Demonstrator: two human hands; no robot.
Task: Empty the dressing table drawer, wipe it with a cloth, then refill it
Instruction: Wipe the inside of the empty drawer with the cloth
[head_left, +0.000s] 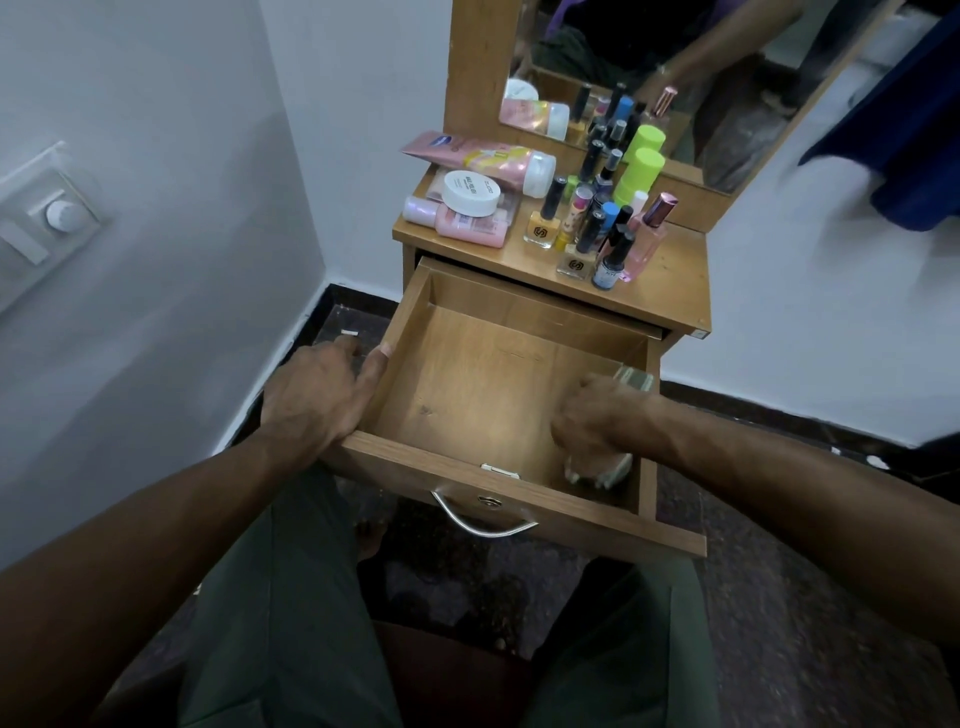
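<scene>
Where the pale, matte wall meets the dark speckled floor at the left, a white switch plate (49, 221) with a round dial sits flat on the plaster, and just past it the left hand (317, 392) clasps the left wall of the drawer (402, 338), thumb hooked over the smooth rim and fingers curled down the outside, so that grip is wrapped on wood. The drawer itself is a shallow box of honey-coloured laminate with a faint grain, pulled well out over the person's green-trousered knees; its bare floor catches a soft shine near the middle, and a curved metal handle (483, 519) hangs off the front panel below a small lock. Inside, toward the front right corner, the right hand (592, 415) is bunched over a pale, crumpled cloth (600, 470), fingers curled round it; the cloth pokes out under the knuckles against the drawer floor, with another blurred fold showing just beyond the hand by the right wall. Above and behind, the wooden surface (675, 280) carries the drawer's contents: a pink squeeze tube (478, 153) lying flat, a squat white jar (471, 193), small pink bottles, then a tight cluster of upright nail polish bottles (592, 228) with black caps, two lime-green cylinders (641, 169) and a pink perfume bottle (647, 234). A wood-framed mirror (675, 62) rises behind them.
</scene>
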